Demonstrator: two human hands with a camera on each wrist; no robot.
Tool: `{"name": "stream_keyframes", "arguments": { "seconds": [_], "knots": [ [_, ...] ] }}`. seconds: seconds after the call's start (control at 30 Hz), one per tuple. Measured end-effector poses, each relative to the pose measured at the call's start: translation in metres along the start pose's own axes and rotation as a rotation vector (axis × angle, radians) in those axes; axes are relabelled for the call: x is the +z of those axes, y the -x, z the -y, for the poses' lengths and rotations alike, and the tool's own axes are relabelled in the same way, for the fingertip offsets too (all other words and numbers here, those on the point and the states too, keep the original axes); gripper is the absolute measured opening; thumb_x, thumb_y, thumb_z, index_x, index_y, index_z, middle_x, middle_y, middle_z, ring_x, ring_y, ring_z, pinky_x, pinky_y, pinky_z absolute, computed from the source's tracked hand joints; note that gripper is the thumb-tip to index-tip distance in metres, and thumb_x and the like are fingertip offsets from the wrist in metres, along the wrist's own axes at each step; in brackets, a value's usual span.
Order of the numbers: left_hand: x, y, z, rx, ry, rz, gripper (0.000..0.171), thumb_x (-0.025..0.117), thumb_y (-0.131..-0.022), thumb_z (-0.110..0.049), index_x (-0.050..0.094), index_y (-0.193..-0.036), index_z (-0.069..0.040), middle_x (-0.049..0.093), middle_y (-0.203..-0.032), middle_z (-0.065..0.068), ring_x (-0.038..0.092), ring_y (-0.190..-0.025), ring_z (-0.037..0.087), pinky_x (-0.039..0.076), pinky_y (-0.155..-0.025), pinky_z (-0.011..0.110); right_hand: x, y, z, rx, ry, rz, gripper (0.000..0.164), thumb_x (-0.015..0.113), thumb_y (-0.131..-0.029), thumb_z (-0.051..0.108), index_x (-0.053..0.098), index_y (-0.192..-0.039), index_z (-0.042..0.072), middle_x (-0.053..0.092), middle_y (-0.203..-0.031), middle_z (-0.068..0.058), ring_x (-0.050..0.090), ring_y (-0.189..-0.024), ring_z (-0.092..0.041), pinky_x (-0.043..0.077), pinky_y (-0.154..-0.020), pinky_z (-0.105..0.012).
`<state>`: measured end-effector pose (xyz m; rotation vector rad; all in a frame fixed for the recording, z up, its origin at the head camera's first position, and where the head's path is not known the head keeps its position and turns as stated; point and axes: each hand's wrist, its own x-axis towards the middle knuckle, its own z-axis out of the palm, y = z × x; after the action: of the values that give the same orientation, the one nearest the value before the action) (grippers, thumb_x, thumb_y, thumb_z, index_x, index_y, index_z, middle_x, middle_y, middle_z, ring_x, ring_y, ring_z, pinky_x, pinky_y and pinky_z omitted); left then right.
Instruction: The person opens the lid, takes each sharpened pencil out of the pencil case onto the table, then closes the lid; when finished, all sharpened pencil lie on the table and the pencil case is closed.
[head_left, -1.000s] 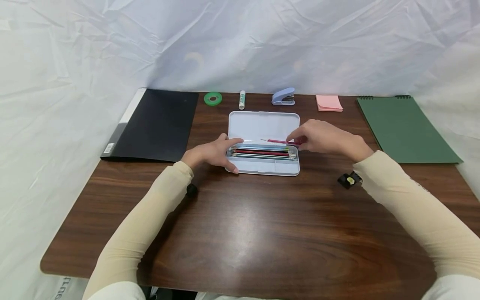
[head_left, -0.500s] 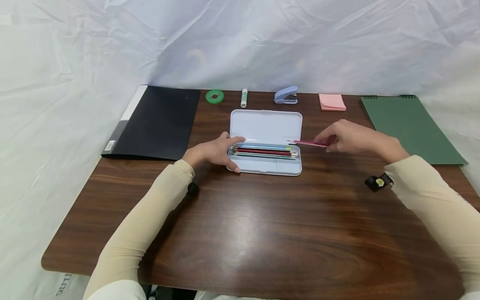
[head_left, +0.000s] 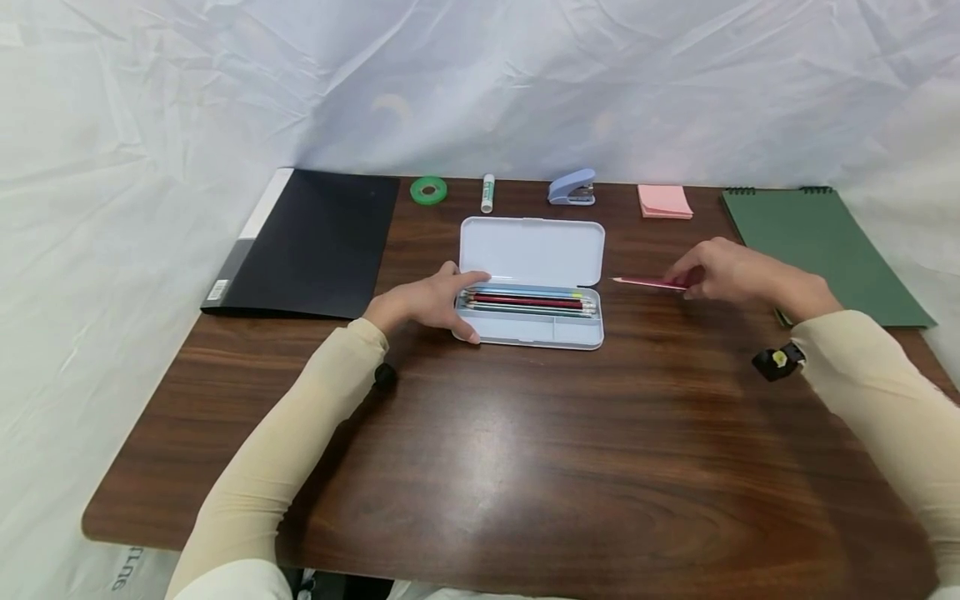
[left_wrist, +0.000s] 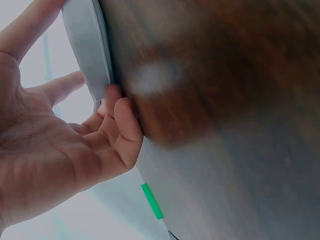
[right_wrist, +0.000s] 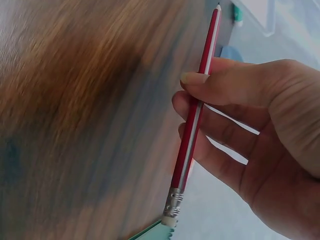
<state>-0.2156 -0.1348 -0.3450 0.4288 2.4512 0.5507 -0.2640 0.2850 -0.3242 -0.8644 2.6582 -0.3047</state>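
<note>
An open white pencil case (head_left: 531, 250) lies on the table with its lid tipped back. Several pencils (head_left: 528, 304), blue, red, black and dark green, lie side by side in its tray. My left hand (head_left: 426, 302) holds the case's left end, thumb at the front edge and forefinger over the back. In the left wrist view, other fingers (left_wrist: 127, 122) curl against the end of the case. To the right of the case, my right hand (head_left: 731, 268) pinches a red pencil (right_wrist: 185, 150) with a white stripe between thumb and fingers. Its sharpened tip points left, toward the case.
Along the back stand green tape (head_left: 428, 191), a glue stick (head_left: 487, 193), a blue stapler (head_left: 572, 188) and pink sticky notes (head_left: 664, 202). A black folder (head_left: 315, 246) lies left, a green spiral pad (head_left: 825, 254) right. The brown table (head_left: 525, 467) has a rounded left front corner.
My right hand has carried the red pencil rightward, from over the case to beyond its right end. My left hand has stayed at the case.
</note>
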Motion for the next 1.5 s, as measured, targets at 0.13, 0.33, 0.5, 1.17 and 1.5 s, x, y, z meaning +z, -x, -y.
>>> {"name": "stream_keyframes", "arguments": {
  "seconds": [0.13, 0.33, 0.5, 1.17, 1.5],
  "knots": [
    [0.001, -0.001, 0.000, -0.003, -0.001, 0.000, 0.100, 0.084, -0.080, -0.038, 0.024, -0.159, -0.028, 0.029, -0.133, 0.014, 0.041, -0.119, 0.029, 0.041, -0.097, 0.043, 0.004, -0.004, -0.010, -0.004, 0.018, -0.015, 0.031, 0.072, -0.081, -0.009, 0.074, -0.111, -0.001, 0.074, -0.093, -0.011, 0.068, -0.083, -0.022, 0.054, -0.068, -0.040],
    [0.002, -0.002, 0.000, 0.000, -0.002, 0.004, 0.099, 0.083, -0.081, -0.038, 0.023, -0.159, -0.028, 0.030, -0.132, 0.014, 0.041, -0.119, 0.029, 0.041, -0.097, 0.043, 0.011, -0.010, -0.018, 0.001, 0.042, -0.051, 0.027, 0.071, -0.081, -0.010, 0.074, -0.107, -0.002, 0.074, -0.095, -0.016, 0.069, -0.085, -0.027, 0.054, -0.071, -0.045],
    [0.002, -0.002, -0.001, -0.005, -0.004, 0.008, 0.100, 0.084, -0.080, -0.038, 0.023, -0.159, -0.029, 0.030, -0.130, 0.014, 0.041, -0.118, 0.029, 0.040, -0.096, 0.042, 0.015, -0.012, -0.023, 0.014, 0.052, -0.069, 0.027, 0.071, -0.082, -0.009, 0.073, -0.108, -0.003, 0.073, -0.101, -0.020, 0.068, -0.089, -0.030, 0.054, -0.074, -0.048],
    [-0.001, -0.002, -0.001, 0.001, -0.008, 0.004, 0.100, 0.084, -0.080, -0.038, 0.023, -0.159, -0.028, 0.030, -0.130, 0.015, 0.040, -0.118, 0.030, 0.040, -0.095, 0.043, 0.017, -0.014, -0.025, -0.006, 0.032, -0.089, 0.030, 0.065, -0.082, -0.013, 0.072, -0.110, -0.004, 0.068, -0.101, -0.017, 0.064, -0.089, -0.030, 0.051, -0.074, -0.048],
    [-0.002, -0.003, -0.001, -0.004, -0.006, -0.001, 0.100, 0.084, -0.080, -0.038, 0.024, -0.159, -0.028, 0.030, -0.130, 0.015, 0.040, -0.119, 0.030, 0.040, -0.096, 0.043, 0.017, -0.017, -0.024, -0.005, 0.038, -0.110, 0.032, 0.062, -0.081, -0.014, 0.073, -0.109, -0.002, 0.068, -0.099, -0.015, 0.063, -0.087, -0.028, 0.051, -0.074, -0.046]
  ]
}}
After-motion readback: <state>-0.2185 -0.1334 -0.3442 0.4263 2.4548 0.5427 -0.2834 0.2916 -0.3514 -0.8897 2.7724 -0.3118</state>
